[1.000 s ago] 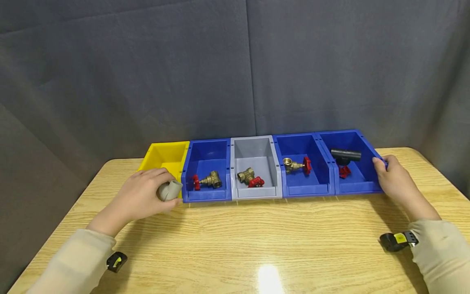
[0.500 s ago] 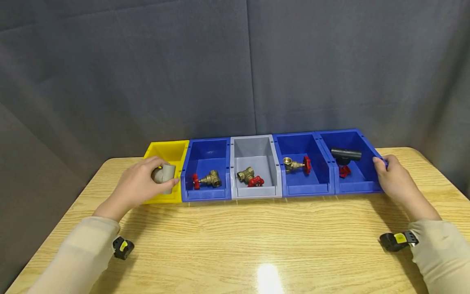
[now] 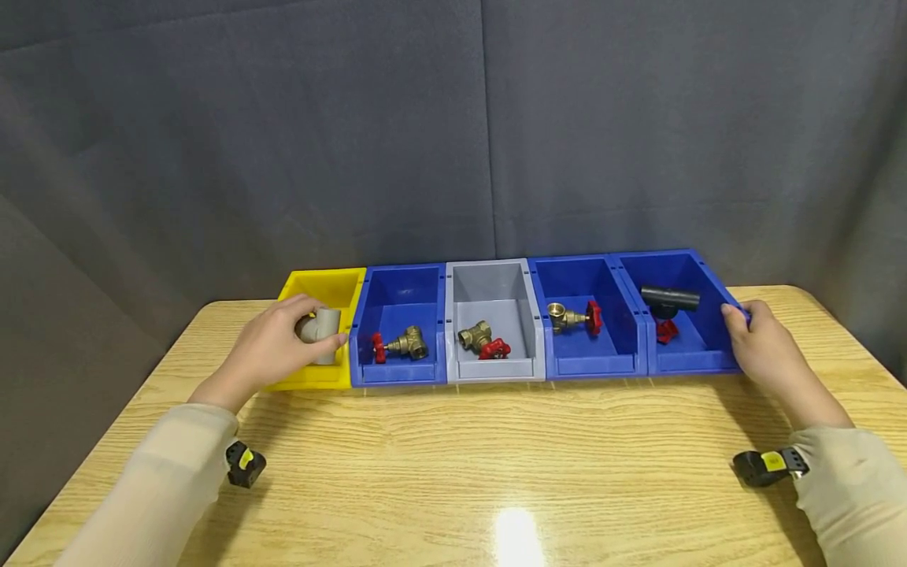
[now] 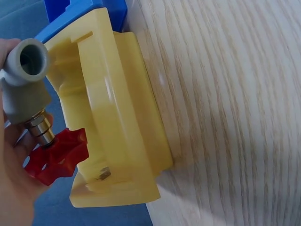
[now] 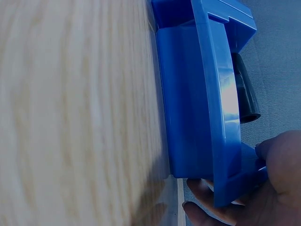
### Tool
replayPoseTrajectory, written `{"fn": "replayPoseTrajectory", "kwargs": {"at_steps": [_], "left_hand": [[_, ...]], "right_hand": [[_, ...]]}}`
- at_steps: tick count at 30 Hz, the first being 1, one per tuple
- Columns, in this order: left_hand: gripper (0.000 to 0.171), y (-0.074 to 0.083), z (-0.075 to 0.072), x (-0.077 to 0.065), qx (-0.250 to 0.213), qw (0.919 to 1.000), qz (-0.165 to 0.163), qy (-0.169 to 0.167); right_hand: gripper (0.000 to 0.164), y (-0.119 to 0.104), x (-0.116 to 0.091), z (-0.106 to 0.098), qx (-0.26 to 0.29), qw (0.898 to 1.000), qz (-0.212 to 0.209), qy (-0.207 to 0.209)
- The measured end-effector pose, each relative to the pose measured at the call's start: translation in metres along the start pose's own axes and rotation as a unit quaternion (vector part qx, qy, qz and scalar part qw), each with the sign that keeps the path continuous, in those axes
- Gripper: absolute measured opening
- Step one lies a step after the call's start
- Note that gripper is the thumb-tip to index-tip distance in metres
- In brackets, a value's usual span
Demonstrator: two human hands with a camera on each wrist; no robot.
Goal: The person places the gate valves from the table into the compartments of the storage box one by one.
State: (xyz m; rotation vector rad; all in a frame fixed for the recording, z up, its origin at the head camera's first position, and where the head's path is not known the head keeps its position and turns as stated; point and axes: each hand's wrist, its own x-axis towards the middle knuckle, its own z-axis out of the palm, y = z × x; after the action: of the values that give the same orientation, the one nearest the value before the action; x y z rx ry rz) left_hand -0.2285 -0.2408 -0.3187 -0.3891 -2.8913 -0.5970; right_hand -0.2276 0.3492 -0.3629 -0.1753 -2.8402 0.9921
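My left hand (image 3: 272,344) holds a grey plastic valve (image 3: 326,324) over the yellow bin (image 3: 312,381). In the left wrist view the valve (image 4: 23,96) shows an open pipe end, a brass stem and a red handwheel (image 4: 60,157), which hangs just beside the bin's front lip (image 4: 110,103). The fingers behind the valve are partly hidden. At the far right, my right hand (image 3: 768,354) grips the outer side wall of the end blue bin (image 3: 694,362), thumb on the rim. Inside that bin lies a black valve (image 3: 668,298) with a red handwheel.
Between the end bins stand a blue bin (image 3: 399,376), a grey bin (image 3: 496,370) and another blue bin (image 3: 595,365), joined in a row. Each holds a brass valve with a red handwheel. A dark curtain (image 3: 425,142) hangs behind the wooden table (image 3: 453,457).
My left hand has moved with the grey valve from the yellow bin's front right corner inward over the bin, and the valve has turned. My right hand stays on the blue bin.
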Motion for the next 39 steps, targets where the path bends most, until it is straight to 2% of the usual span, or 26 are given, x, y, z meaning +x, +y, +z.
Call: {"fn": "replayPoseTrajectory", "kwargs": {"at_steps": [5,14,26,39], "left_hand": [[0.051,-0.001,0.003,0.001,-0.027,0.9996,0.009,-0.01],[0.048,-0.005,0.006,-0.001,-0.037,0.999,0.014,-0.022],[0.051,-0.01,0.008,-0.001,-0.049,0.9983,-0.009,-0.03],[0.054,-0.012,0.008,-0.001,-0.031,0.9986,-0.019,-0.039]], "right_hand": [[0.061,0.0,0.0,0.0,0.002,1.0,0.0,0.0],[0.065,0.001,0.001,0.001,0.001,1.0,0.004,-0.008],[0.066,0.0,0.001,0.001,0.006,1.0,0.012,-0.008],[0.069,0.002,0.002,0.001,0.011,1.0,0.016,-0.017]]}}
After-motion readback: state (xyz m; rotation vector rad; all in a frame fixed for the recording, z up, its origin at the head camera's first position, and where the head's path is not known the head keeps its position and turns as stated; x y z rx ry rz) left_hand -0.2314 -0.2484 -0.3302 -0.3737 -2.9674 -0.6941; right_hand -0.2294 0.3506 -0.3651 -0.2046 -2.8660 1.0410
